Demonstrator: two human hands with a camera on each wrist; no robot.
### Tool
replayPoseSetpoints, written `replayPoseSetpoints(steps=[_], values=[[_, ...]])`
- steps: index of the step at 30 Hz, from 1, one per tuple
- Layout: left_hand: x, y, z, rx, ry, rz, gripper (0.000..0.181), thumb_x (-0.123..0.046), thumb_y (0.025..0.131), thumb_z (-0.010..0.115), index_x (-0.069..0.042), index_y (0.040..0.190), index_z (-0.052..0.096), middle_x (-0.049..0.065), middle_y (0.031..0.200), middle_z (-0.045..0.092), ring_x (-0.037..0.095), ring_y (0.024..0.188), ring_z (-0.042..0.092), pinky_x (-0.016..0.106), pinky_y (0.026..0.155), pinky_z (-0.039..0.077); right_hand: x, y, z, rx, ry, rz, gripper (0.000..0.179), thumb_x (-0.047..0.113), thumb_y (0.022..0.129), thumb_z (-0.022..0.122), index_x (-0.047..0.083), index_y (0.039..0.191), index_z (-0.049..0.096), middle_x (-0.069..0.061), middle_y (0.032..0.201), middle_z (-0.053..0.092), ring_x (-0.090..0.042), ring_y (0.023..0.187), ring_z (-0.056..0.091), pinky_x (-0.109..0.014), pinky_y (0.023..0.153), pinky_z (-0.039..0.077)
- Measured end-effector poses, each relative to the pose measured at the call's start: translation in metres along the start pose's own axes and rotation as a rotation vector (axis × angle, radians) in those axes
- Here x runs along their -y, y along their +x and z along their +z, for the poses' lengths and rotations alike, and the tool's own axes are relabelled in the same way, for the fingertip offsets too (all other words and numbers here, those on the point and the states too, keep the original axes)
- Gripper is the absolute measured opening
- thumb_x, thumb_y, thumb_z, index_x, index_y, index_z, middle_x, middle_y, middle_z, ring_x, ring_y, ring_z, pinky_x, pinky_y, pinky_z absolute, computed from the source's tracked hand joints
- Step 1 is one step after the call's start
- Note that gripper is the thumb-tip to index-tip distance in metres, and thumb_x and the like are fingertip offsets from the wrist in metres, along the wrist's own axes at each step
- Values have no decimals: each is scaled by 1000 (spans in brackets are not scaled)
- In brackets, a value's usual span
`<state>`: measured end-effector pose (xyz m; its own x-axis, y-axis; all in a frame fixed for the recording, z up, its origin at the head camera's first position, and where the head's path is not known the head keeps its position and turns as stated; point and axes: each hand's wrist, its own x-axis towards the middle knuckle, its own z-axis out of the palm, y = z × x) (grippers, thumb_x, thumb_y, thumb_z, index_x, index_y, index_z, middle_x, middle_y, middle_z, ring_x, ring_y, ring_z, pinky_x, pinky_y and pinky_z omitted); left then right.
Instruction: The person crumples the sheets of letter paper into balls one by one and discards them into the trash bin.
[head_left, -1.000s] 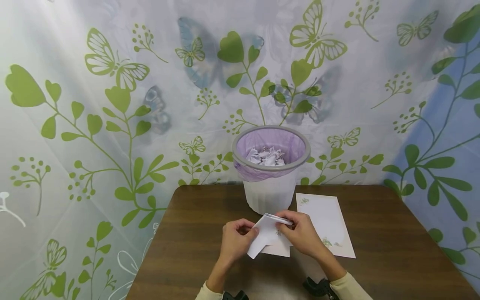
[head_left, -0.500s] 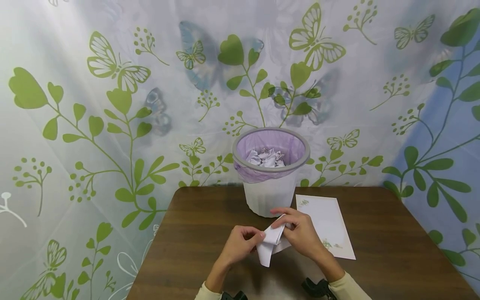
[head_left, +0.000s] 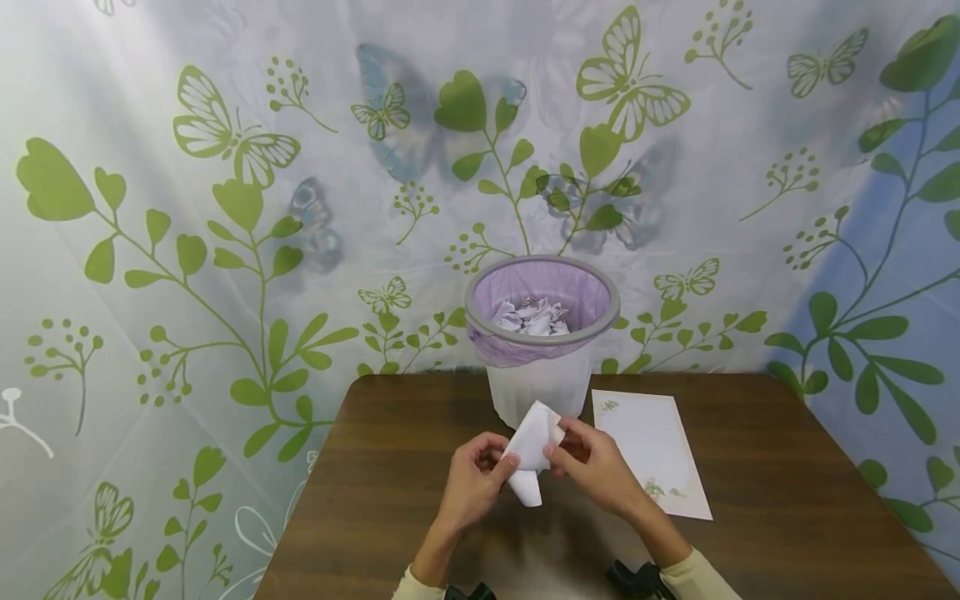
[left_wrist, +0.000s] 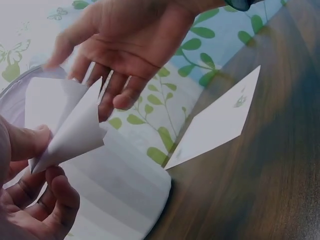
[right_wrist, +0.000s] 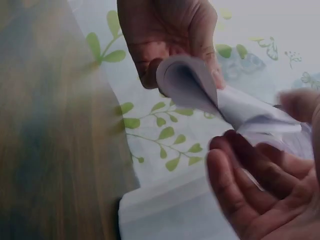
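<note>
My left hand pinches a folded sheet of white paper between thumb and fingers, above the table in front of the bin. In the left wrist view the paper flares into a cone-like fold with pointed corners. Loosely spread, my right hand lies at the paper's right edge. Its thumb and fingers stand apart around that edge in the right wrist view; whether they touch it I cannot tell.
Behind the hands stands a white bin with a purple liner and crumpled paper inside. A decorated sheet lies flat on the brown table, right of the bin. A patterned curtain hangs behind.
The paper was turned and folded over between both hands; its upper corner now points up towards the bin. My right hand's fingers, earlier gripping the paper, have loosened at its right edge.
</note>
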<state>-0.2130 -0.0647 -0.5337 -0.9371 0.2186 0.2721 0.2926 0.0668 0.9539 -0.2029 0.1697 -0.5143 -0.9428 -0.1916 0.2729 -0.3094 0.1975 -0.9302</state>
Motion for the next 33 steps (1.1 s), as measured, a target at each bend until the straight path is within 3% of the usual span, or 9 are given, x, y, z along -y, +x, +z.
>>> replayPoseSetpoints(steps=[5, 12, 18, 23, 28, 33], values=[[-2, -1, 1, 43, -5, -6, 17, 0, 96, 80, 1, 111, 72, 28, 85, 71, 6, 63, 59, 18, 58, 48, 2, 0, 2, -22, -9, -2, 38, 8, 103, 75, -6, 135, 61, -22, 105, 80, -22, 70, 73, -42, 62, 66], [-4, 0, 2, 157, -40, -12, 20, -8, 101, 76, -1, 120, 74, 28, 97, 75, 10, 70, 66, 23, 60, 58, 1, 0, 3, -70, -92, -51, 28, 5, 101, 75, 5, 129, 72, -14, 101, 81, -13, 75, 72, -30, 57, 60], [-4, 0, 3, 212, -80, 5, 26, -6, 104, 71, 0, 129, 70, 31, 105, 73, 9, 71, 71, 25, 58, 62, 1, -1, 4, -63, -87, -65, 24, 1, 100, 74, 8, 123, 78, -10, 95, 81, -13, 66, 71, -31, 49, 58], [-3, -1, 5, 166, -100, 23, 19, 0, 103, 68, 2, 122, 70, 32, 98, 70, 9, 65, 69, 29, 52, 62, 1, -1, 6, -60, -66, -57, 29, 1, 100, 74, 8, 128, 75, -11, 97, 80, -13, 72, 72, -35, 56, 63], [-2, -2, 5, 113, -129, 4, 14, 3, 102, 68, 4, 116, 72, 33, 94, 69, 10, 60, 68, 31, 51, 62, 0, -2, 7, 24, 16, -18, 40, 1, 104, 67, 6, 144, 64, -20, 115, 79, -16, 86, 76, -37, 68, 67], [1, -4, 6, 141, -152, -5, 15, 2, 101, 69, 6, 115, 73, 33, 97, 71, 11, 60, 69, 38, 53, 65, -5, -3, 5, 48, 15, -94, 27, -4, 103, 66, 2, 127, 75, -21, 112, 79, -14, 88, 77, -33, 71, 67]])
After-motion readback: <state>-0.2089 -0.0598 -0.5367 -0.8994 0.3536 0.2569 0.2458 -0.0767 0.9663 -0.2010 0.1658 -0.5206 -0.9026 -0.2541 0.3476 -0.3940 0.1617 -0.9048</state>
